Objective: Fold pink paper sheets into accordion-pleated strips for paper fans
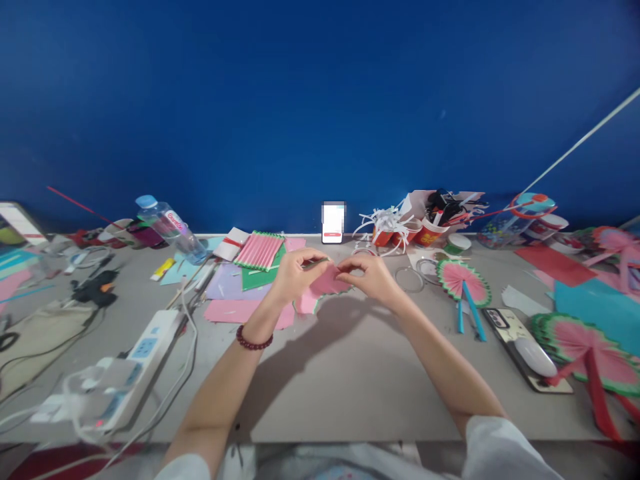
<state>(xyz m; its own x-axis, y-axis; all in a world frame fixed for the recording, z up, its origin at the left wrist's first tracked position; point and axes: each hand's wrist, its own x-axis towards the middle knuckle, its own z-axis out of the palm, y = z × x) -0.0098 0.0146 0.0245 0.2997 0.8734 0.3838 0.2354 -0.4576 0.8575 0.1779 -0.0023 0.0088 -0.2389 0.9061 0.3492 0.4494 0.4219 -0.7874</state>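
Between my two hands is a piece of pink pleated paper point(320, 288) with a green edge, raised a little over the table. My left hand point(299, 272) pinches its upper left part, thumb against fingers. From the other side my right hand point(369, 275) grips the paper's upper right part with the fingertips. A dark red bead bracelet circles my left wrist. Just behind my left hand lie a folded pink strip with green edges point(260, 251), a green sheet point(257, 276) and flat pink paper point(235, 311).
A phone point(333, 223) leans on the blue wall. To the left are a water bottle point(173, 227) and a power strip point(143, 367) with cables. On the right stand red cups point(431, 232), finished paper fans point(464, 283), and a phone point(520, 350) under a white mouse.
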